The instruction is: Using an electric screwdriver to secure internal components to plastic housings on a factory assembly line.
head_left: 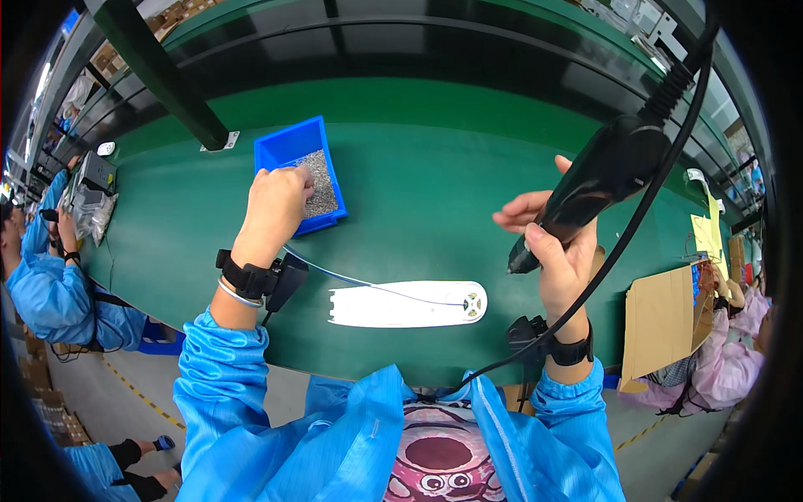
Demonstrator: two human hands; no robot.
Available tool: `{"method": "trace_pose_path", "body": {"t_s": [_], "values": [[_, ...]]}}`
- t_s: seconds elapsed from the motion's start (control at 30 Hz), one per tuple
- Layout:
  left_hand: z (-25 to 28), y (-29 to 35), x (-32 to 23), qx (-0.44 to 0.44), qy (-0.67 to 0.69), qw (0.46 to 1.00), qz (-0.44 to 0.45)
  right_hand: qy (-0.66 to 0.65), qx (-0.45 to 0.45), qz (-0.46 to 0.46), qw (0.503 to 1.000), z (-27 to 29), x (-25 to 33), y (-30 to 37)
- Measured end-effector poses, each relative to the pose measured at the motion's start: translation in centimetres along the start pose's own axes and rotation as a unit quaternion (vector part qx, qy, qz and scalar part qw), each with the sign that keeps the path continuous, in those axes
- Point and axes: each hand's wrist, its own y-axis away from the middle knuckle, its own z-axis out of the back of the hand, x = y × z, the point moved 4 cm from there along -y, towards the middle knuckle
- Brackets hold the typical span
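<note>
My left hand reaches over the near left side of a blue bin. Its fingers are bent together at a heap of small grey metal pieces, probably screws; whatever is between the fingertips is hidden. In my right hand I hold a black electric screwdriver, thumb against its lower body and some fingers stretched out, its tip pointing down and left above the table. Between my forearms lies a long white plastic part with a rounded right end. A thin cable runs across it toward my left wrist.
The green table has a dark green post at back left. A black cord hangs from the screwdriver past my right forearm. An open cardboard box stands at right. Other people sit at both sides.
</note>
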Motion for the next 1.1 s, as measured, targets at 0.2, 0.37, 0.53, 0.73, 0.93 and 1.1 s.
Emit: {"method": "trace_pose_path", "body": {"t_s": [0.2,0.37,0.53,0.73,0.93,1.1], "values": [[-0.5,0.1,0.0,0.009,-0.046,0.998,-0.037,-0.007,0.023,-0.013,1.000,0.0,-0.5,0.1],[1.8,0.0,-0.5,-0.056,0.043,0.997,-0.032,-0.137,0.046,0.030,0.989,-0.5,-0.9,0.4],[6.1,3.0,-5.8,0.009,0.365,0.929,-0.056,-0.272,0.045,0.003,0.961,-0.3,0.4,0.9],[4.1,7.2,-15.1,0.022,0.392,0.897,-0.202,-0.313,0.116,0.095,0.938,-1.8,3.1,1.9],[2.7,7.8,-16.3,-0.002,0.381,0.906,-0.184,-0.314,0.173,0.106,0.927,-2.1,2.8,2.7],[2.9,7.9,-16.4,-0.020,0.376,0.911,-0.169,-0.298,0.163,0.097,0.935,-2.3,2.7,3.1]]}}
